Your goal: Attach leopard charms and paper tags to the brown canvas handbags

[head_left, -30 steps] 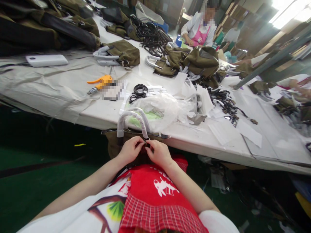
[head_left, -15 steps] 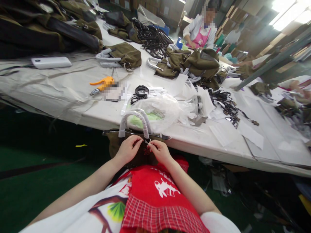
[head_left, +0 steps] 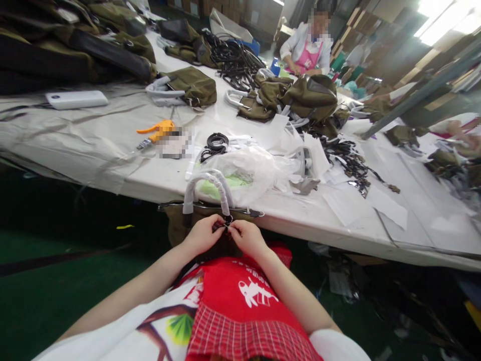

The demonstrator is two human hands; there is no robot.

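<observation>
An olive-brown handbag (head_left: 176, 220) is held upright between my body and the table edge, its dark zipper opening on top. Its two arched handles (head_left: 190, 193) are wrapped in whitish covering. At the base of the nearer handle there is a small metal ring (head_left: 228, 218). My left hand (head_left: 203, 235) pinches just below that ring, thumb against fingers. Opposite it, my right hand (head_left: 250, 237) also pinches, fingertips almost meeting the left ones. A thin light strand seems to show between the fingertips, too small to name. The bag's lower front is hidden by my hands and apron.
Right behind the handles lies a crumpled clear plastic bag (head_left: 259, 173). A coiled black strap (head_left: 217, 144), an orange air gun (head_left: 162, 130) and a white power bank (head_left: 77, 100) rest on the table. Several olive bags (head_left: 311, 98) lie further back, where a co-worker (head_left: 308, 55) stands.
My left hand has moved slightly right, so both hands' fingertips now come together under the ring. The dark reddish piece hanging there before is mostly covered. The view has shifted a little.
</observation>
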